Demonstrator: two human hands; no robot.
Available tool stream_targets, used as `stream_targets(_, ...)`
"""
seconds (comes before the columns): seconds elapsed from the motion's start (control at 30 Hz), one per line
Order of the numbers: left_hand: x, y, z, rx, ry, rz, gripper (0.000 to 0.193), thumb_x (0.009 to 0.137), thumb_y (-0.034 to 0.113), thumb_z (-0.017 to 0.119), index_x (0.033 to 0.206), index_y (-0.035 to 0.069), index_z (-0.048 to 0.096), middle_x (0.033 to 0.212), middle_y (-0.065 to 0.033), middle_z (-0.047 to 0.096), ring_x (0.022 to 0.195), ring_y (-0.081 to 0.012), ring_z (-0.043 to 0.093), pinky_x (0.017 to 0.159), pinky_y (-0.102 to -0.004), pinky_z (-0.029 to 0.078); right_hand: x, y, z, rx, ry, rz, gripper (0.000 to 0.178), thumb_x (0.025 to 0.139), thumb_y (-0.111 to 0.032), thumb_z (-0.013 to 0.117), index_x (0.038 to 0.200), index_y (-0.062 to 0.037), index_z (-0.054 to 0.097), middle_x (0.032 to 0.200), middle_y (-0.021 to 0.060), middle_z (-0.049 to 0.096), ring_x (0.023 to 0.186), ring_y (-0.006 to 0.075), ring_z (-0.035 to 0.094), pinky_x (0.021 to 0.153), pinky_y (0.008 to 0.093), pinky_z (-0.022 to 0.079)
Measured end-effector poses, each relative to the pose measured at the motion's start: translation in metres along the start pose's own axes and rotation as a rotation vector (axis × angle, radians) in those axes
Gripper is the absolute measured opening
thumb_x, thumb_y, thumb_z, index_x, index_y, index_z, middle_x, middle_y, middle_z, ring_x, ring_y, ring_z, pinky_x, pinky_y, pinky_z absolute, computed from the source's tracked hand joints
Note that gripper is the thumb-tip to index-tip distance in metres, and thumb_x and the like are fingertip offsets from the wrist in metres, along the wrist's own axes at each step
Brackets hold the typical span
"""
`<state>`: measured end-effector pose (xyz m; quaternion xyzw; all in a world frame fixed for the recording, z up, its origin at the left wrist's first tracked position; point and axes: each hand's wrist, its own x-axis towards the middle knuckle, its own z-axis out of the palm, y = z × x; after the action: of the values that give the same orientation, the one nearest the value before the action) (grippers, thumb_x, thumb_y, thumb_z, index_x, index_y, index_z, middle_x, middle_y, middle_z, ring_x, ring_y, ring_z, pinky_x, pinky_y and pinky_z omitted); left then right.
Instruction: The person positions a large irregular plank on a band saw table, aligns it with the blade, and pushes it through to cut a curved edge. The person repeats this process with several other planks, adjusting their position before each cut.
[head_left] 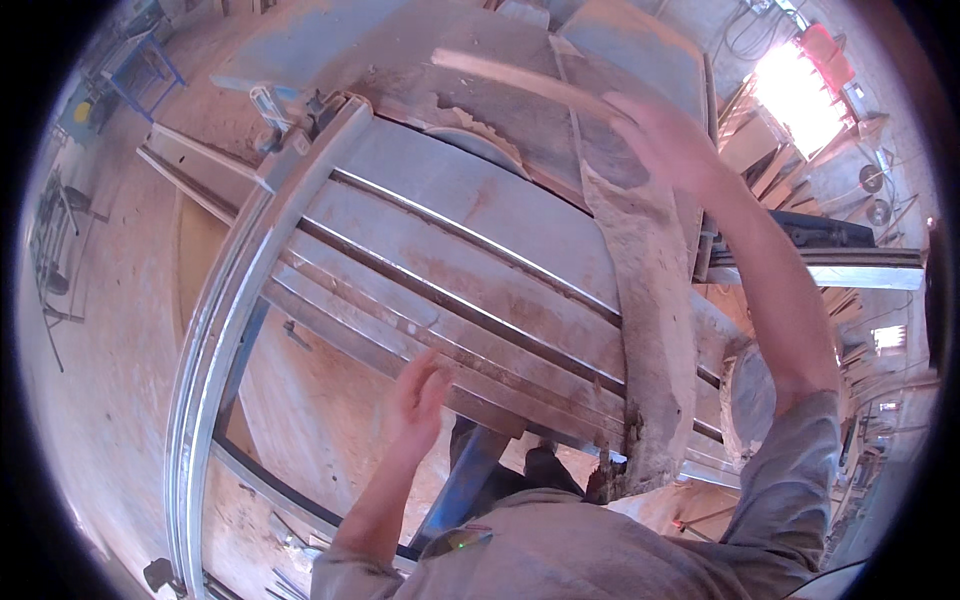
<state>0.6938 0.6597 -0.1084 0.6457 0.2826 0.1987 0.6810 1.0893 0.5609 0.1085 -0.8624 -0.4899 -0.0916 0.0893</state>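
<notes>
A narrow wooden strip (525, 83) reaches leftward from my right hand (660, 145), which is closed on its right end over the far side of a sliding table saw (470, 225). Part of the saw blade (480, 148) shows in a slot left of that hand. Beneath my right forearm, a long rough-edged wood slab (655, 310) lies across the table toward my body. My left hand (420, 400) hovers by the table's near edge, its fingers loosely extended and slightly blurred, with nothing in it.
A metal fence rail (255, 260) runs along the left side of the table. A round piece of wood (750, 400) sits right of the slab. Stacked boards (765, 160) stand at the right by a bright opening. A blue metal stand (143, 70) is at the far left.
</notes>
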Motion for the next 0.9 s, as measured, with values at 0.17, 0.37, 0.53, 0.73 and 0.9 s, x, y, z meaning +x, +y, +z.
stream_targets(0.17,-0.054,-0.003,-0.065,0.045,0.311,-0.308,0.034,0.096,0.01,0.054,0.127,-0.005,0.055,0.095,-0.0101,0.068,0.086,-0.0156,0.064,0.079,-0.0275,0.051,0.069,-0.028,0.019,-0.154,-0.305,-0.098,0.024,0.095,-0.022,0.051,0.108,-0.0063,0.064,0.094,0.0172,0.067,0.091,0.0371,0.063,0.08,0.0467,0.049)
stream_targets(0.37,-0.073,-0.018,-0.086,0.016,0.432,-0.432,0.036,0.094,0.012,0.053,0.126,-0.007,0.055,0.092,-0.0105,0.068,0.083,-0.0158,0.064,0.076,-0.0273,0.051,0.113,-0.067,0.044,-0.238,-0.39,-0.089,0.018,0.09,-0.014,0.052,0.097,-0.0075,0.067,0.089,0.0157,0.067,0.087,0.035,0.064,0.076,0.0482,0.05)
stream_targets(0.53,-0.073,-0.028,-0.092,-0.015,0.445,-0.424,0.037,0.094,0.013,0.052,0.125,-0.008,0.055,0.091,-0.0105,0.067,0.08,-0.0154,0.064,0.075,-0.0279,0.051,0.132,-0.047,0.059,-0.326,-0.357,-0.048,0.02,0.088,-0.012,0.051,0.095,-0.0079,0.069,0.088,0.0151,0.068,0.086,0.0346,0.065,0.076,0.0471,0.051)
stream_targets(0.73,-0.08,-0.032,-0.11,0.009,0.521,-0.476,0.038,0.094,0.011,0.051,0.125,-0.01,0.053,0.091,-0.0122,0.066,0.081,-0.0168,0.064,0.076,-0.0285,0.052,0.135,-0.007,0.051,-0.334,-0.271,-0.037,0.023,0.084,-0.012,0.054,0.098,-0.0078,0.072,0.094,0.0154,0.07,0.09,0.0338,0.067,0.077,0.0462,0.054)
stream_targets(0.9,-0.071,-0.048,-0.111,0.001,0.494,-0.472,0.039,0.094,0.01,0.05,0.128,-0.009,0.051,0.092,-0.0128,0.066,0.081,-0.0177,0.064,0.075,-0.0295,0.054,0.138,0.013,0.063,-0.285,-0.182,0.068,0.023,0.084,-0.012,0.053,0.098,-0.0082,0.071,0.095,0.0154,0.07,0.092,0.0342,0.067,0.076,0.0473,0.054)
